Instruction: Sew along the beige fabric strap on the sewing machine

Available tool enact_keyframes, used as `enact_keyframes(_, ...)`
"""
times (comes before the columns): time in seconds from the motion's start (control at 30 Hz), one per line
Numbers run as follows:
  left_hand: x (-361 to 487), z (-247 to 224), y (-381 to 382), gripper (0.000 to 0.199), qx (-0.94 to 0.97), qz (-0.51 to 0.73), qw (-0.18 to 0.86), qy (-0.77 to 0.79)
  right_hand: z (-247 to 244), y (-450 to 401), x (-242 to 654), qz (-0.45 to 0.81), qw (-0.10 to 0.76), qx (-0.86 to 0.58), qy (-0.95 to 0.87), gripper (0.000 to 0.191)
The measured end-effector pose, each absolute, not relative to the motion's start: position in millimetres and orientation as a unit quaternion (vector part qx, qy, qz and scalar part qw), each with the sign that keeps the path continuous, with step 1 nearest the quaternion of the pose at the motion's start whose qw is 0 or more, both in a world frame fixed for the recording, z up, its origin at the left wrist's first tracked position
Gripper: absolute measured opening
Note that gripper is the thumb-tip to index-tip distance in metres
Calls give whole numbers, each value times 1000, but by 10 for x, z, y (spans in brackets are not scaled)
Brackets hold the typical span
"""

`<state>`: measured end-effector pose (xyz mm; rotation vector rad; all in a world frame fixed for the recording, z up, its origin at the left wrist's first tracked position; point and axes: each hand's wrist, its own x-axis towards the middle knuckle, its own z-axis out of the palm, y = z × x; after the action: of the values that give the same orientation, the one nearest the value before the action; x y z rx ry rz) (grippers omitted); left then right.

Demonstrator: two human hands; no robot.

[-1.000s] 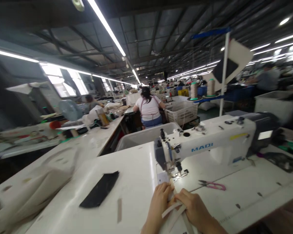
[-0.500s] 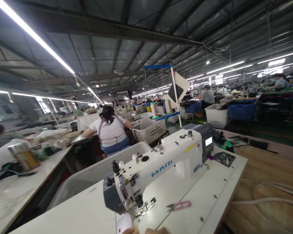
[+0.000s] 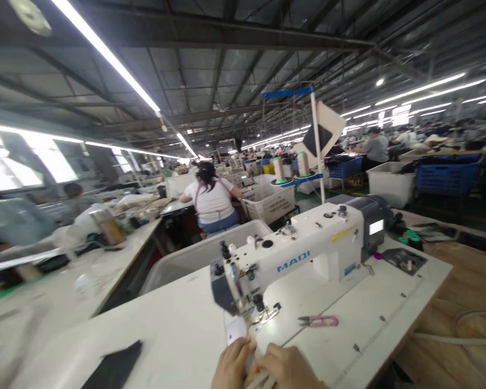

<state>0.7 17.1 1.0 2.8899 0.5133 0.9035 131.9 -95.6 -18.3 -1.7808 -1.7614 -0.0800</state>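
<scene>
A white sewing machine [image 3: 308, 259] stands on a pale table. In front of its needle area, at the bottom of the view, my left hand [image 3: 233, 364] has its fingers curled on a light-coloured piece [image 3: 251, 363] beside a white part of the machine. My right hand [image 3: 287, 367] lies close on the right, fingers bent round the same pale material, which runs down out of view. Pink-handled thread snips [image 3: 319, 321] rest on the table to the right of the needle area.
Black fabric [image 3: 115, 367] lies at the table's lower left. Behind the machine are a grey bin [image 3: 166, 267], a thread stand with two cones [image 3: 303, 163] and a seated person [image 3: 214, 200]. A second table [image 3: 133, 251] runs along the left; wood-patterned material [image 3: 461, 281] is at the right.
The view has turned left and tilted down, so the machine appears further right and higher. Both hands now show more fully, and the black fabric has come into view.
</scene>
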Motion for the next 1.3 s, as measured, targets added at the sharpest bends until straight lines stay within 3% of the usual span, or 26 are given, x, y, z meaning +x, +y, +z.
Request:
enact_keyframes(0.3, -10, -84, -185, 32, 942, 222, 112, 227, -205, -1327, 1361, 115, 374, -598, -700, 29)
enact_keyframes(0.67, -22, -118, -194, 32, 945, 215, 111, 220, -172, -1357, 1359, 136, 384, -601, -688, 24)
enact_keyframes(0.83, -33, -104, -243, 22, 944, 217, 105, 226, -225, -1399, 1384, 173, 435, -565, -680, 27)
enact_keyframes(1.0, -39, -69, -289, 27, 939, 224, 123, 232, -287, -1665, 1497, 298, 523, -578, -551, 54)
enact_keyframes(1.17, -27, 4, -297, 25, 939, 217, 138, 228, -221, -1829, 1573, 315, 576, -666, -354, 45)
enact_keyframes(1.3, -20, 40, -289, 32, 940, 216, 138, 225, -194, -1765, 1608, 346, 609, -637, -322, 44)
